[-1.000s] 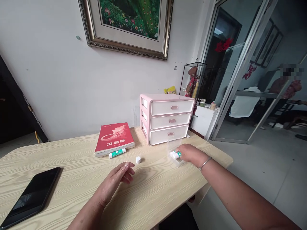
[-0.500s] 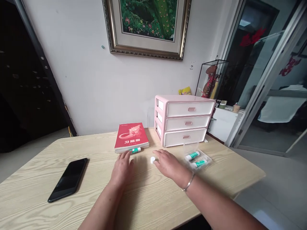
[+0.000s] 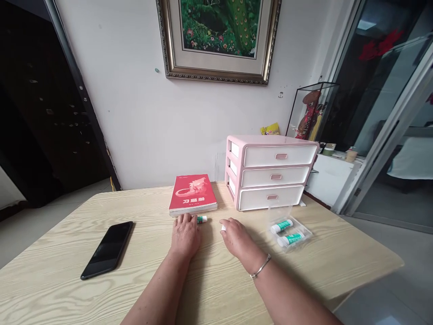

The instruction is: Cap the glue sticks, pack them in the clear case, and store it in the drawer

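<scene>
My left hand (image 3: 185,237) is closed over the left part of a green-and-white glue stick (image 3: 202,219) that lies on the table just in front of a red book (image 3: 194,194). Only the tube's right end shows past my fingers. To the right, my right hand (image 3: 236,238) pinches a small white cap (image 3: 223,228) between thumb and fingers, close to the tabletop. Beside that hand is an open clear plastic case (image 3: 304,231), holding two more glue sticks, an upper one (image 3: 282,226) and a lower one (image 3: 291,239).
A black phone (image 3: 107,250) lies on the left of the wooden table (image 3: 149,293). Behind the case stands a pink and white drawer unit (image 3: 274,177). A wall with a framed picture (image 3: 216,74) rises behind the table. The table's right edge is beyond the case.
My left hand has come down over the glue stick, covering more of it. My right fingers have closed around the white cap. The view has shifted slightly left.
</scene>
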{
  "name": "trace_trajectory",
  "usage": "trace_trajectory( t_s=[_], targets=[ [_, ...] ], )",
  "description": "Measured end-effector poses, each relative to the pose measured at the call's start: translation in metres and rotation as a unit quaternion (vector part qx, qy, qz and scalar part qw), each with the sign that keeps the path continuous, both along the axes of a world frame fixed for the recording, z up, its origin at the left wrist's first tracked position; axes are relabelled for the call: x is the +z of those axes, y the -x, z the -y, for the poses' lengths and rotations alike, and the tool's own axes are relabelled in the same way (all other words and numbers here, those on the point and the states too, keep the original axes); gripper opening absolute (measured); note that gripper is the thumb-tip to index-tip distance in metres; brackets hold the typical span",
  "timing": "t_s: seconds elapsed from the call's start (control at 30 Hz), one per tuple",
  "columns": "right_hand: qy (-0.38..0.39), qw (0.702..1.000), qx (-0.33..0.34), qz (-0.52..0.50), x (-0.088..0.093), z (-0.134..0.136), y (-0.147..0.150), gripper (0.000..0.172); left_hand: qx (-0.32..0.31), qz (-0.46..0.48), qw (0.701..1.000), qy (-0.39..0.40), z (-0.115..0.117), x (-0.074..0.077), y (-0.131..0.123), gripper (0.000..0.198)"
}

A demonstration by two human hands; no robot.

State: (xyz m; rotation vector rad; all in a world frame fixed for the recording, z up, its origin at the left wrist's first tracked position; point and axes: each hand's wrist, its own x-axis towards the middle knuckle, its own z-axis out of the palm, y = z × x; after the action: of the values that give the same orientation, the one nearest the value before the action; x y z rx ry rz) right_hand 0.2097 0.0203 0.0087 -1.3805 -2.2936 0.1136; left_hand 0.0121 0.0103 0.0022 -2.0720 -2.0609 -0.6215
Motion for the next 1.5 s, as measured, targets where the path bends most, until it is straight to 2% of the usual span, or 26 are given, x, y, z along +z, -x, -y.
trace_trajectory(
  t_s=[0.1, 0.2, 0.27, 0.37, 0.43, 0.47, 0.53, 0.6, 0.67, 0.77, 1.0, 1.17, 1.5],
  targets=[
    [0.013, 0.999, 0.007, -0.033, -0.001, -0.002, 0.000, 0.036, -0.005, 0.010, 1.000, 0.011, 0.002, 0.002, -0.003, 0.036],
    [0.078, 0.986, 0.021, -0.148, -0.005, -0.007, 0.001, 0.035, -0.012, 0.031, 0.999, 0.042, 0.001, 0.001, -0.004, 0.030],
    [0.122, 0.965, 0.020, -0.230, -0.006, -0.011, 0.003, 0.036, -0.020, 0.054, 0.997, 0.060, 0.002, 0.002, -0.004, 0.025],
    [0.164, 0.940, 0.028, -0.298, -0.001, -0.018, 0.005, 0.038, -0.054, 0.099, 0.990, 0.079, 0.010, 0.008, -0.001, 0.023],
    [0.205, 0.892, 0.065, -0.397, 0.006, -0.018, 0.003, 0.041, -0.098, 0.164, 0.977, 0.100, 0.022, 0.016, 0.000, 0.027],
    [0.225, 0.858, 0.087, -0.454, 0.011, -0.017, 0.002, 0.045, -0.127, 0.214, 0.962, 0.115, 0.029, 0.020, 0.000, 0.031],
    [0.252, 0.791, 0.124, -0.544, 0.020, -0.013, -0.001, 0.052, -0.206, 0.397, 0.877, 0.174, 0.043, 0.030, -0.002, 0.040],
    [0.264, 0.757, 0.145, -0.579, 0.027, -0.007, -0.003, 0.053, -0.255, 0.518, 0.791, 0.203, 0.055, 0.040, -0.005, 0.041],
    [0.269, 0.743, 0.163, -0.591, 0.033, -0.001, -0.005, 0.050, -0.272, 0.569, 0.747, 0.211, 0.063, 0.048, -0.009, 0.038],
    [0.255, 0.753, 0.191, -0.576, 0.038, 0.006, -0.006, 0.044, -0.274, 0.584, 0.731, 0.223, 0.068, 0.056, -0.013, 0.037],
    [0.221, 0.798, 0.238, -0.508, 0.041, 0.013, -0.009, 0.041, -0.275, 0.570, 0.735, 0.244, 0.068, 0.055, -0.011, 0.037],
    [0.184, 0.835, 0.239, -0.460, 0.043, 0.018, -0.012, 0.036, -0.269, 0.559, 0.741, 0.257, 0.068, 0.054, -0.009, 0.040],
    [0.119, 0.870, 0.256, -0.403, 0.047, 0.028, -0.009, 0.030, -0.279, 0.554, 0.738, 0.266, 0.072, 0.058, -0.008, 0.038]
  ],
)
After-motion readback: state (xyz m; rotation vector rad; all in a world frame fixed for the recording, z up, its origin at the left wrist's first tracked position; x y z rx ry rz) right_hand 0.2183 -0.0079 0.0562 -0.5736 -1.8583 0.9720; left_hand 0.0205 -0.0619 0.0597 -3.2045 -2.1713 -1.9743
